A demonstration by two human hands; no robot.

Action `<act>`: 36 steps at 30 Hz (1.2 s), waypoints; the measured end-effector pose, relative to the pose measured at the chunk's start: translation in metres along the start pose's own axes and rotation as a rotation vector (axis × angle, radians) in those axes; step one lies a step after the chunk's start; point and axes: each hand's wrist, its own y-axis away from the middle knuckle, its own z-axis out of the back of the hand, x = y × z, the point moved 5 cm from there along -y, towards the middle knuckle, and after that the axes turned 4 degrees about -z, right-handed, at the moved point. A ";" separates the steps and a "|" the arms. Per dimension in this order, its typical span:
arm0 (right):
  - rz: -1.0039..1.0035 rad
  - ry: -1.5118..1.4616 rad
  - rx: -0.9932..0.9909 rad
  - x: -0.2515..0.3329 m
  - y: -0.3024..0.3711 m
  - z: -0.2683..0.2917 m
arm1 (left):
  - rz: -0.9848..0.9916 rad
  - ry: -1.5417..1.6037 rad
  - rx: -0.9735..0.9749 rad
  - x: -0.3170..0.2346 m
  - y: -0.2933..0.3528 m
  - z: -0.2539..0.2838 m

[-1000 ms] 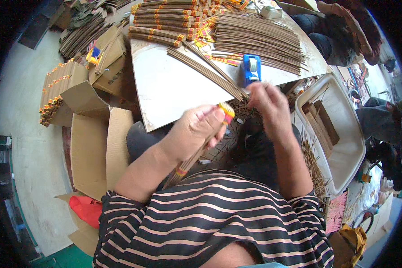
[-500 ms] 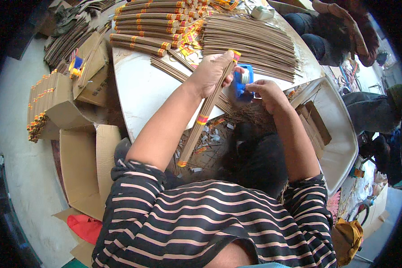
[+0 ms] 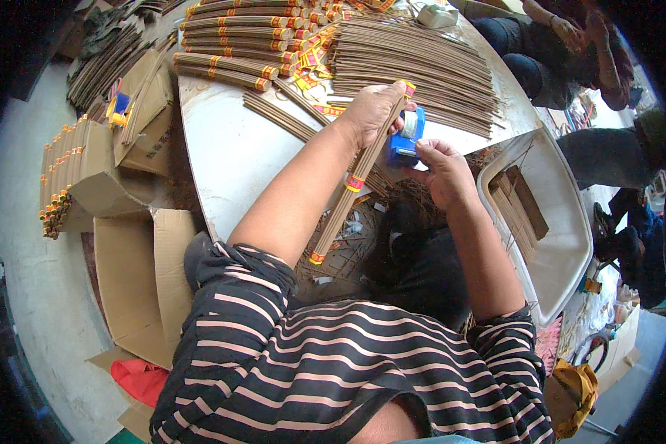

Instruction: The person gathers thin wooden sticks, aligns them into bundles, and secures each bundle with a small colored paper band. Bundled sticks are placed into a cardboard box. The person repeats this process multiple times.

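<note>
My left hand (image 3: 372, 115) is wrapped round the upper part of a bundle of incense sticks (image 3: 338, 214). The brown bundle slants down toward me past the table edge, with red and yellow paper bands at its top, middle and lower end. Right beside the left fingertips is a blue tape dispenser (image 3: 405, 150) with a pale roll in it. My right hand (image 3: 446, 169) has thumb and fingers pinched at the dispenser's right side; what lies between them is too small to make out.
Banded bundles (image 3: 233, 46) are stacked on the white table (image 3: 226, 140), beside loose sticks (image 3: 414, 66) and paper labels (image 3: 312, 63). A white tub (image 3: 562, 277) stands at right, an open carton (image 3: 129, 281) at left. Other people (image 3: 525, 55) are at the far right.
My left hand and the bundle have shifted slightly right, the bundle's lower end swinging right and up. The right hand has moved a little down along the dispenser's side, fingers still pinched.
</note>
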 end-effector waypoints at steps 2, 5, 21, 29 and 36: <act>0.034 0.012 -0.031 -0.001 0.008 -0.001 | -0.011 -0.016 0.008 0.000 0.000 0.001; 0.051 0.091 -0.081 -0.014 0.015 0.007 | -0.007 -0.028 -0.008 -0.002 0.001 0.000; -0.081 0.059 -0.222 -0.046 0.010 0.006 | 0.021 -0.073 -0.043 0.000 -0.004 0.002; -0.153 0.071 -0.124 -0.049 0.027 0.005 | 0.039 -0.098 -0.040 -0.003 -0.002 0.002; 0.272 0.142 0.155 0.032 0.092 -0.019 | -0.048 -0.149 0.058 -0.075 0.075 -0.038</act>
